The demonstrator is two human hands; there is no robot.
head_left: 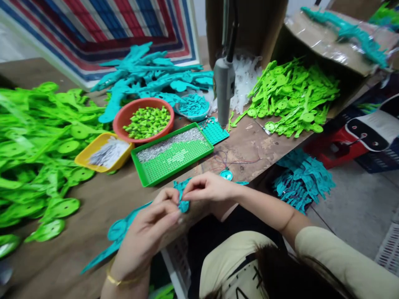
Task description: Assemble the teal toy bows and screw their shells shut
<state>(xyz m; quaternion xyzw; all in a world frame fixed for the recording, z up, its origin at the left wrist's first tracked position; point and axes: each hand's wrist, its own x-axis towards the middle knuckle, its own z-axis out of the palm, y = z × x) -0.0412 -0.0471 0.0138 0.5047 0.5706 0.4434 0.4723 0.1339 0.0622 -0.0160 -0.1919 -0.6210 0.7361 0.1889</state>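
At the table's near edge, my left hand (pixel 156 218) has its fingers closed on a teal plastic part (pixel 184 205). My right hand (pixel 208 187) pinches at the upper right of the same part, its fingertips touching it; whether a smaller piece sits between them is hidden. A long flat teal piece (pixel 118 230) stretches out beneath my left wrist. Just beyond my right hand lies a round teal piece (pixel 226 174) with thin dark and red wires. The green perforated tray (pixel 156 176) in front of my hands holds small silvery metal pieces.
A red bowl (pixel 116 124) of lime-green pieces and a yellow dish (pixel 81 158) of grey-white pieces stand behind. Lime-green parts (pixel 40 145) heap at left, others (pixel 296 95) at right. A grey electric screwdriver (pixel 223 89) hangs upright. Teal parts (pixel 302 178) pile below the table's right edge.
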